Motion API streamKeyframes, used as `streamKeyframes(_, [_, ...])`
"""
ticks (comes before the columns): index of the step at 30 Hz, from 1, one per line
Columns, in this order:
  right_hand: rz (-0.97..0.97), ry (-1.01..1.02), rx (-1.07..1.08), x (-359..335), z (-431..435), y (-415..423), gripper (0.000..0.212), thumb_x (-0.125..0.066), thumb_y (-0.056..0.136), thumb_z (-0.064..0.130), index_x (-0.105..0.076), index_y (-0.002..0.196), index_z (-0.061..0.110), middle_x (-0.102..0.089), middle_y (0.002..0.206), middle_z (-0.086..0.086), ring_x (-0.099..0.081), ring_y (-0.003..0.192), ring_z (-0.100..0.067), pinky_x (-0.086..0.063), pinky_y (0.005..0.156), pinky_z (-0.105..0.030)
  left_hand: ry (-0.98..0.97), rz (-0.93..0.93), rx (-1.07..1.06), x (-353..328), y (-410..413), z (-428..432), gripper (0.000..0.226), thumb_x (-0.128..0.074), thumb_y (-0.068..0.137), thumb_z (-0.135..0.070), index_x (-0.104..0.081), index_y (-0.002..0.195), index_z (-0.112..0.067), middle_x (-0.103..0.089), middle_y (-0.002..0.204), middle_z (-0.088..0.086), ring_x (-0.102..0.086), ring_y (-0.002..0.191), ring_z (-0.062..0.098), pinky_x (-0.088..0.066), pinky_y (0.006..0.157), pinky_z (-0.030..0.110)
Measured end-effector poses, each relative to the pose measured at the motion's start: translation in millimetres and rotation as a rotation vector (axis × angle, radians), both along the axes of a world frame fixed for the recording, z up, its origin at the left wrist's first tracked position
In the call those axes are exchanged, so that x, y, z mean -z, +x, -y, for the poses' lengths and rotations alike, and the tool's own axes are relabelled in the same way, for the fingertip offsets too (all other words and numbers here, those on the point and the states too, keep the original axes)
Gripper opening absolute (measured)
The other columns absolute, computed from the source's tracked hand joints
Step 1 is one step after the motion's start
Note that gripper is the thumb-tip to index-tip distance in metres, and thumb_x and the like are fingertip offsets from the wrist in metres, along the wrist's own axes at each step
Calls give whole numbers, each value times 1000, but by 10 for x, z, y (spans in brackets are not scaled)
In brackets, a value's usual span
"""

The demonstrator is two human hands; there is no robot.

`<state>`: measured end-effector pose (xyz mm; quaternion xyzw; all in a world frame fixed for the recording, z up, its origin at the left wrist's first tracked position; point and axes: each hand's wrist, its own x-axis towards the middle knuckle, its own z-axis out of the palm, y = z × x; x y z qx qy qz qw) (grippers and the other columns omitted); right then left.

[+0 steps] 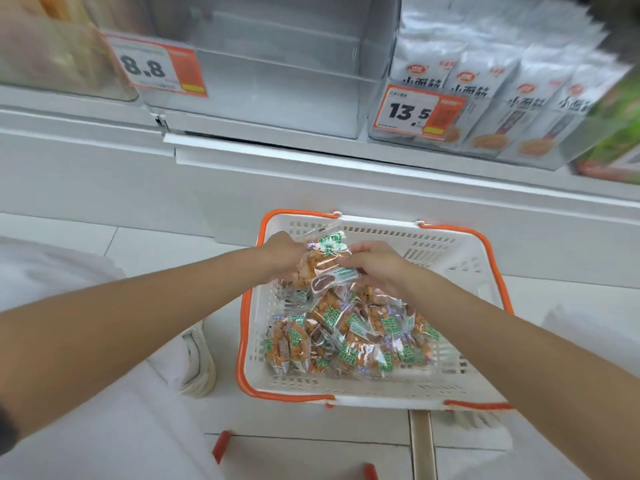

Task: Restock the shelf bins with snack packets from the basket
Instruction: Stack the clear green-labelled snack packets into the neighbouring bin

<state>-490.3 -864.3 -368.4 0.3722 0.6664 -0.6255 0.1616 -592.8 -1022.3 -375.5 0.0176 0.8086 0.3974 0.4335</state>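
Both left hand point(284, 252) and right hand point(372, 263) pinch snack packets point(325, 261) over the basket point(450, 237): pick-up step; next, presumably a lift to the clear bin point(277, 81) at 12 o'clock.

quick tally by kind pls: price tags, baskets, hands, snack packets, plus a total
price tags: 2
basket: 1
hands: 2, left hand and right hand
snack packets: heaped, too many to count
total, packets aside: 5
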Motion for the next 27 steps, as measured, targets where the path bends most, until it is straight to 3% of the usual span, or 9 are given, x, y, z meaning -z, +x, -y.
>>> streamKeyframes(4, [-36,37,-4,-125,7,37,32,-69,88,5,-57,117,8,-61,106,-9,-63,77,-14,-51,62,-21,147,168,-101,-118,-58,53,25,-53,100,-25,-58,117,-8,-66,111,9,-67,95,18,-54,74,32])
streamKeyframes(8, [-54,116,-79,-236,16,17,55,-69,88,7,-50,139,14,-58,120,-5,-59,75,-9,-48,59,-18,225,203,-180,-163,-78,-6,26,-56,98,-24,-61,118,-8,-62,107,5,-63,92,18,-58,78,35])
streamKeyframes(11, [-53,107,-64,-258,31,7,57,-69,88,7,-47,141,13,-60,122,-7,-63,96,-20,-53,78,-29,238,192,-218,-190,-63,-56,25,-55,99,-23,-62,118,-8,-65,109,8,-63,92,19,-59,79,37])
streamKeyframes(14, [-64,104,-59,-234,7,-19,55,-68,89,6,-48,139,12,-62,101,-4,-58,87,-23,-49,77,-35,235,178,-227,-201,-62,-77,27,-54,99,-23,-61,121,-7,-66,120,8,-65,102,21,-59,76,36])
streamKeyframes(16, [-54,109,-74,-200,-15,-19,54,-66,90,6,-47,140,13,-61,113,-4,-59,103,-24,-49,93,-40,229,187,-230,-213,-52,-91,29,-54,99,-22,-60,123,-6,-65,123,8,-64,106,22,-58,73,35])
streamKeyframes(22, [-89,39,-99,-115,60,-129,49,-51,97,48,-50,137,21,-52,136,6,-48,126,-20,-41,103,-41,224,131,-253,-185,-58,-100,31,-55,99,-22,-57,125,-5,-61,123,6,-62,102,19,-58,66,30])
streamKeyframes(24, [-173,165,-103,-123,145,-234,46,-42,99,52,-61,125,19,-61,120,2,-56,109,-19,-43,90,-34,244,117,-291,-197,-85,-83,27,-53,100,-22,-60,121,-5,-64,113,5,-64,91,15,-56,52,23])
streamKeyframes(25, [-224,236,-82,-127,192,-282,39,-40,101,49,-65,105,20,-63,99,2,-56,91,-16,-41,80,-29,257,111,-308,-209,-103,-75,25,-52,101,-23,-60,118,-6,-66,106,5,-64,84,14,-53,46,22])
streamKeyframes(27, [-310,372,-20,-85,247,-344,43,-40,103,40,-46,66,19,-41,63,2,-37,61,-13,-29,59,-28,291,107,-339,-216,-144,-71,26,-51,101,-26,-62,113,-5,-68,99,6,-65,78,16,-51,44,21])
